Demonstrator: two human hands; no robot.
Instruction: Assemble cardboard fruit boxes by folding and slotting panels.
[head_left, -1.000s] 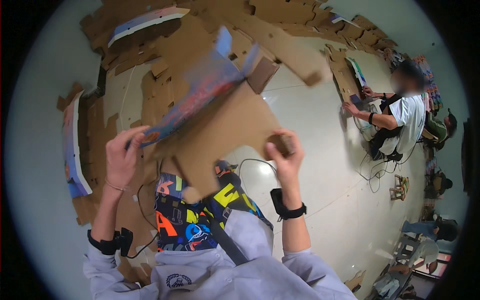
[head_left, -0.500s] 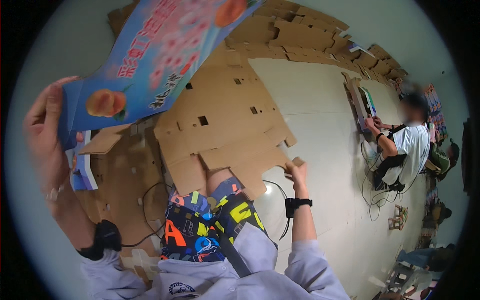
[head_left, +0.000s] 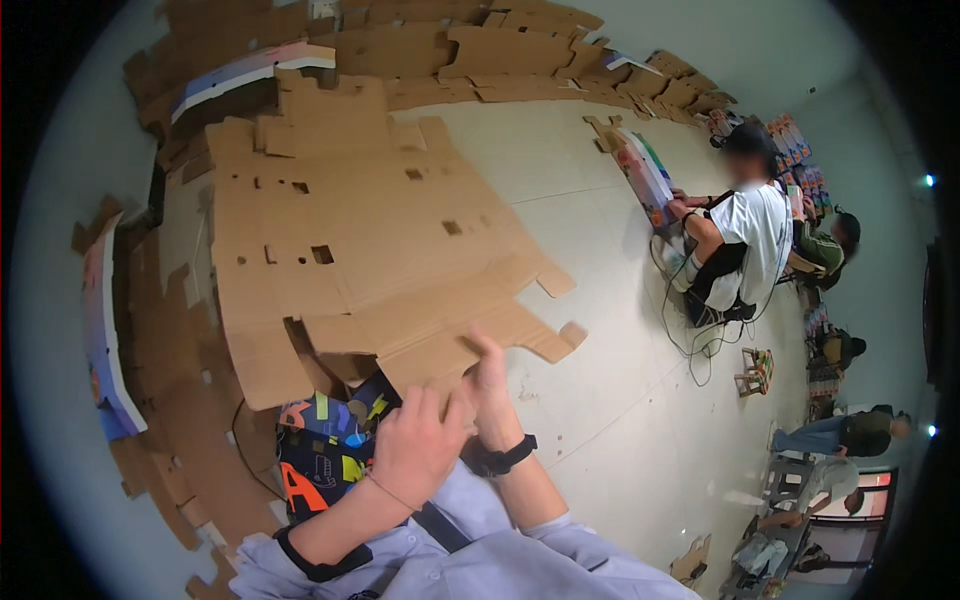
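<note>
A large brown cardboard sheet (head_left: 390,230) with cut-out slots and flaps lies spread before me, its near part over my lap. My left hand (head_left: 425,430) is closed, fingers bent at the near edge of its front flap. Right beside it, my right hand (head_left: 487,395) grips the same edge, one digit raised against the cardboard. The two hands touch or nearly touch, and their fingertips are partly hidden. Below them show my patterned shorts (head_left: 325,450).
Printed box pieces with white edges rest at the left (head_left: 103,330) and far left (head_left: 255,75). Stacked flat cardboard (head_left: 390,50) lines the far wall. At the right, a seated person (head_left: 745,230) handles a printed box (head_left: 645,175), with cables (head_left: 690,345) and a small stool (head_left: 755,372) nearby.
My left hand has let go of the blue printed panel and come down to the right, beside my right hand. That panel's printed face is out of sight. The view has shifted.
</note>
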